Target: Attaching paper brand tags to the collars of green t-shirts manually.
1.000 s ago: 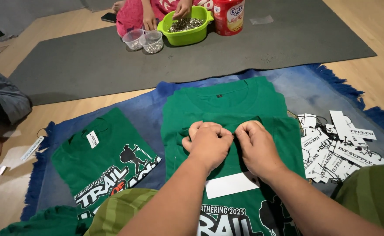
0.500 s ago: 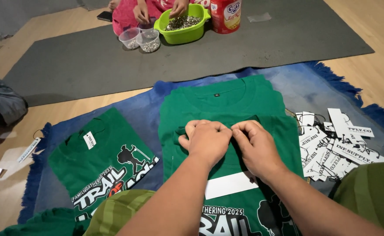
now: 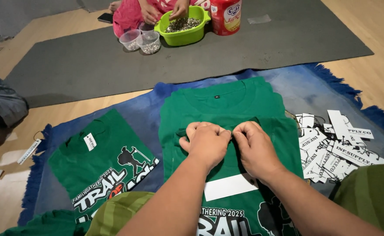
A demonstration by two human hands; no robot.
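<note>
A green T-shirt (image 3: 227,102) lies flat on a blue rug, collar at the far end, white print at the near end. Its middle fabric is bunched into a small fold, with a white rectangular tag (image 3: 230,187) just nearer.

White tags (image 3: 336,146) lie heaped to my right; a white label (image 3: 89,141) sits on the left shirt; a red canister (image 3: 225,16) stands beyond.

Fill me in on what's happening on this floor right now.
A person kneels over a green T-shirt spread on a blue rug. The left hand and right hand meet at its middle, pinching the fabric. A white card lies below them, a pile of white tags beside. Another person's hands reach into a green bowl.
</note>
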